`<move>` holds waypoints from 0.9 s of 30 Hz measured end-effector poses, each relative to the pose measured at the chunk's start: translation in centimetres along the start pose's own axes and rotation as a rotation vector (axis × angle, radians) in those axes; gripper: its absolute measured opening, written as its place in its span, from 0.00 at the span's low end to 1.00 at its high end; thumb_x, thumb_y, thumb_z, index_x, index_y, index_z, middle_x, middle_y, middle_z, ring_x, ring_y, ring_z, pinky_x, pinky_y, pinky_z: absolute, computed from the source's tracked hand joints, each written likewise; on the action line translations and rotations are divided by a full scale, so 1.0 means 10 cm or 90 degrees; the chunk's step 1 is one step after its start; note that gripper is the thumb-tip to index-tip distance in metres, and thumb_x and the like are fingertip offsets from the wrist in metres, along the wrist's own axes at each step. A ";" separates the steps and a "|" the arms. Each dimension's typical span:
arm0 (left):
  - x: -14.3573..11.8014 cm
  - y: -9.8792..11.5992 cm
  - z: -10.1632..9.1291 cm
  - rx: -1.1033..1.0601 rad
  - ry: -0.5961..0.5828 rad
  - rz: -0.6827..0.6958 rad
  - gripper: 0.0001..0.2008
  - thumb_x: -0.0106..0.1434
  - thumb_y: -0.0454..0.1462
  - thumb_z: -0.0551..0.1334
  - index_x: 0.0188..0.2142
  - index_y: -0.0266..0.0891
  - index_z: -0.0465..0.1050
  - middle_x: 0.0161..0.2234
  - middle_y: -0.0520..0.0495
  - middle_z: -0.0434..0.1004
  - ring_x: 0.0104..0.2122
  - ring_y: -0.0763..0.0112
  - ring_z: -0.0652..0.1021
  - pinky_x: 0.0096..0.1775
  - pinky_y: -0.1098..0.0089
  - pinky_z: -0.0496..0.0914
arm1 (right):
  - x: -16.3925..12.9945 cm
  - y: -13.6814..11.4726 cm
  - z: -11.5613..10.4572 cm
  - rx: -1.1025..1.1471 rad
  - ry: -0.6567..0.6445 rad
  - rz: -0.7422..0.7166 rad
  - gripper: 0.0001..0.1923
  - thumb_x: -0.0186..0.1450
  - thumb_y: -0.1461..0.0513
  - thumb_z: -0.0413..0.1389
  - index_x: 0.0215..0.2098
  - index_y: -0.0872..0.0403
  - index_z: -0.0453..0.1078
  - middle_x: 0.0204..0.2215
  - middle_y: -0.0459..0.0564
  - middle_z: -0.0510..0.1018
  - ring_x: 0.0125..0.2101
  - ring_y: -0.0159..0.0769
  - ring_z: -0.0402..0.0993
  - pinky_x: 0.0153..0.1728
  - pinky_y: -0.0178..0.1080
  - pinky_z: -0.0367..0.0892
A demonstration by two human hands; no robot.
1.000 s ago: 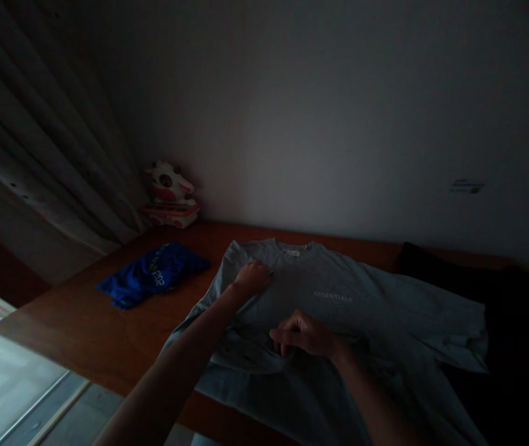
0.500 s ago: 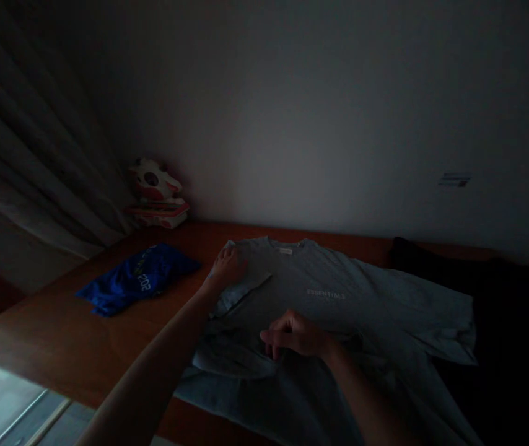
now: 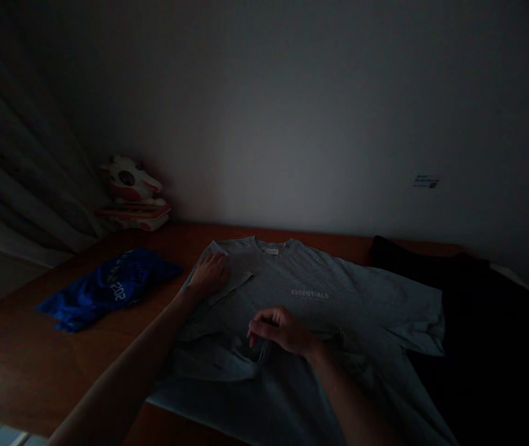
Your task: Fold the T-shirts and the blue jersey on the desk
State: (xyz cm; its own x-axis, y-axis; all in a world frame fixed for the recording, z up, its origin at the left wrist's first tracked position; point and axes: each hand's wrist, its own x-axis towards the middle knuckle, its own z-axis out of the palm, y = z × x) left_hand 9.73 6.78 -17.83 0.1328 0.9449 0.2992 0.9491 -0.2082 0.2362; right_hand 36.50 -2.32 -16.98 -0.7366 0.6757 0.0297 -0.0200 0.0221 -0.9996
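A grey T-shirt [image 3: 311, 272] with "ESSENTIALS" lettering lies spread over the wooden surface, its collar toward the wall. Its left sleeve is folded inward onto the body, and my left hand [image 3: 209, 274] rests flat on that fold near the shoulder, fingers extended. Lower down, over the middle of the shirt, my right hand [image 3: 277, 328] is curled with thumb and fingers pinching a bunched part of the left side. Loose folds of cloth hang just below its fingertips. On the right, the other sleeve stretches outward.
Left of the shirt, a crumpled blue garment [image 3: 111, 288] lies on the wooden surface [image 3: 36, 365]. Behind it, by the curtain, stands a white and pink cow-shaped toy [image 3: 134, 192]. Dark black cloth [image 3: 487, 322] covers the right side. A plain wall rises behind.
The view has turned slightly right, so everything appears shifted left. My left hand stays on the folded sleeve. The cloth by my right fingertips is gathered up a little more.
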 end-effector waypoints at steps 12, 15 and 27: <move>-1.59 0.13 -1.03 -0.080 -0.161 0.275 0.17 0.65 0.48 0.64 0.50 0.48 0.78 0.48 0.44 0.79 0.47 0.60 0.78 0.51 0.63 0.71 | 0.02 0.16 0.04 -0.175 0.154 -0.052 0.24 0.65 0.43 0.56 0.29 0.54 0.75 0.25 0.46 0.79 0.27 0.32 0.73 0.31 0.34 0.64; -1.69 0.12 -1.00 -0.063 -0.151 0.273 0.12 0.71 0.43 0.58 0.43 0.46 0.80 0.42 0.46 0.81 0.42 0.64 0.79 0.47 0.65 0.71 | -0.04 0.11 0.09 -0.321 0.231 -0.103 0.18 0.66 0.47 0.56 0.35 0.52 0.75 0.33 0.49 0.82 0.37 0.38 0.77 0.41 0.38 0.68; -1.66 -0.21 -0.82 0.023 -0.128 0.190 0.22 0.64 0.49 0.65 0.56 0.48 0.75 0.47 0.42 0.81 0.48 0.55 0.78 0.52 0.59 0.71 | -1.32 0.06 -0.38 -0.861 0.484 0.177 0.19 0.65 0.54 0.59 0.50 0.54 0.74 0.47 0.60 0.79 0.49 0.50 0.75 0.49 0.47 0.66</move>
State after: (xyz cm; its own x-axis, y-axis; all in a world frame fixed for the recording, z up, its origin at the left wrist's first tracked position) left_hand 3.21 -10.58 -15.74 0.4554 0.8756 0.1613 0.8694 -0.4763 0.1314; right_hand 48.80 -8.47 -17.94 -0.1078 0.9587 0.2633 0.9540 0.1743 -0.2439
